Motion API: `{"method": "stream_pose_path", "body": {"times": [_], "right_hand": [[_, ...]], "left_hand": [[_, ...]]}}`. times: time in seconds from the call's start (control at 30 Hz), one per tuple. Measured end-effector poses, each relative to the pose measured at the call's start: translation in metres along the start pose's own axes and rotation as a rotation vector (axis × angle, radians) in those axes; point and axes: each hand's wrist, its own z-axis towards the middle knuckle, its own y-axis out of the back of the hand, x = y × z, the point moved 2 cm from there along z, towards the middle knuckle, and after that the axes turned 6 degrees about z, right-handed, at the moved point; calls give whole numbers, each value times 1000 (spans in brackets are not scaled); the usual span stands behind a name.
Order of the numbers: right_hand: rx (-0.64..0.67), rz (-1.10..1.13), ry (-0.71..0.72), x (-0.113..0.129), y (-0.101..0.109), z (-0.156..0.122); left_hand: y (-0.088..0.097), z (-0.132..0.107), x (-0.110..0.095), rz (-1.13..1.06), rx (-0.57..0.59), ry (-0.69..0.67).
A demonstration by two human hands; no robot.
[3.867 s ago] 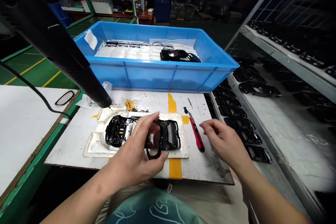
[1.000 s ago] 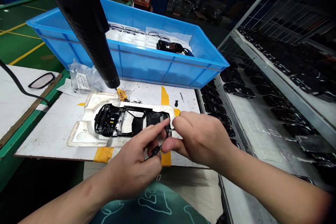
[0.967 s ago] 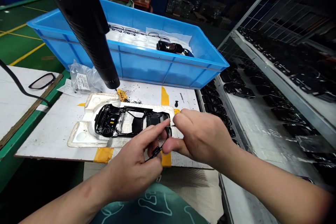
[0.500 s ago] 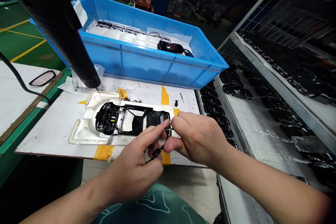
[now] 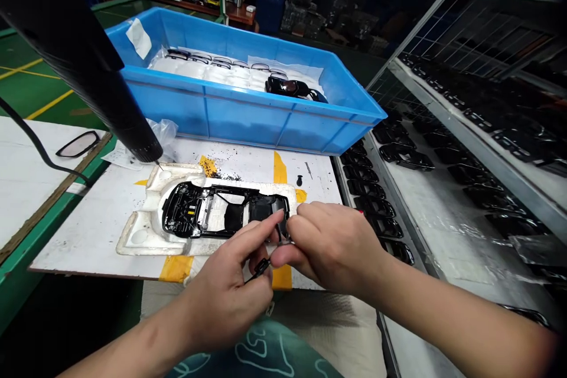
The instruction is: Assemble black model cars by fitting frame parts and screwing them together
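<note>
My left hand [image 5: 233,274] is closed round a small curved black plastic part [image 5: 262,267], which it holds above the front of the workboard. My right hand [image 5: 330,245] pinches a slim tool with a thin metal tip [image 5: 286,243], touching or very close to the black part; the fist covers most of the tool. Just beyond both hands, a black model car body [image 5: 224,209] lies in a white foam cradle [image 5: 150,236]. Its engine bay points left, and my fingers partly cover its right end.
A black powered screwdriver [image 5: 128,124] hangs at the left, its bit near the cradle. Behind stands a blue bin [image 5: 248,112] holding black frames and a car body. Black shavings [image 5: 221,176] and a small black piece [image 5: 299,180] lie on the board. Racks of black parts [image 5: 367,189] line the right.
The tool tip has moved slightly down along the black part toward me. The whole view has shifted a little, so the board and bin sit lower.
</note>
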Motion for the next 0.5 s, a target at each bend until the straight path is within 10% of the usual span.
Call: {"method": "stream_pose_path", "body": {"times": [0.5], "right_hand": [[-3, 179, -49, 0, -1, -4]], "left_hand": [[-2, 7, -11, 18, -51, -33]]}}
